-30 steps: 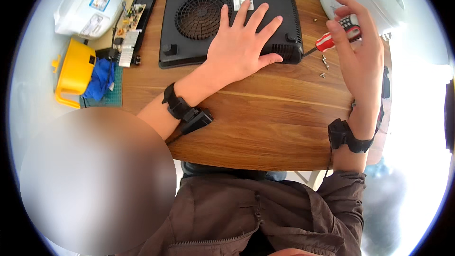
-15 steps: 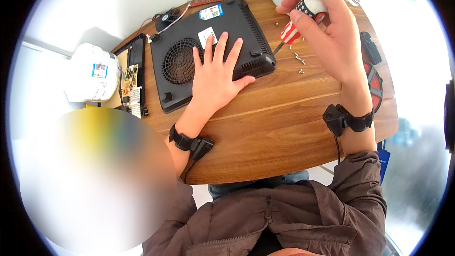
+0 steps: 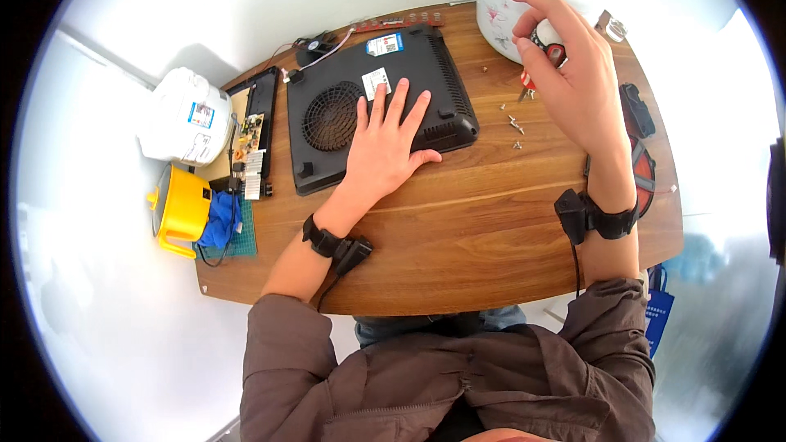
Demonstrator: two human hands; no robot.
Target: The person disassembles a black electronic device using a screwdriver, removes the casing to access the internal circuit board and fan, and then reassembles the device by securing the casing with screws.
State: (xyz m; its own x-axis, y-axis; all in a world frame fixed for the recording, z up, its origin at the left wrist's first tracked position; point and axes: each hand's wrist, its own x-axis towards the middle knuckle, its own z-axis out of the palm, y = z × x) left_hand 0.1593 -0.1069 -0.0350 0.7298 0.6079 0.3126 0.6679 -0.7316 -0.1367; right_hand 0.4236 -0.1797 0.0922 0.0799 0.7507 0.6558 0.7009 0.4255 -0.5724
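Note:
My left hand (image 3: 385,147) lies flat, fingers spread, on the black plastic underside of an appliance (image 3: 446,90), beside its round vent (image 3: 327,115). My right hand (image 3: 573,82) is raised beyond that casing's right edge, fingers curled around a screwdriver (image 3: 550,38) with a red and white handle and rounded top. The screwdriver's shaft points down toward the table, right of the casing; where its tip rests is hard to tell. Several small loose screws (image 3: 514,124) lie on the wood under it.
The wooden table (image 3: 458,254) carries an open tray with a circuit board (image 3: 250,139), white tub (image 3: 180,110), yellow pot (image 3: 182,205), blue cloth (image 3: 219,221), red board strip (image 3: 397,23), small fan (image 3: 315,49), white floral appliance (image 3: 499,8) and black-red parts (image 3: 643,172) at right.
The screwdriver has lifted from the casing's front right corner and moved right, away from it. My left hand stays spread on the casing. The view has also shifted.

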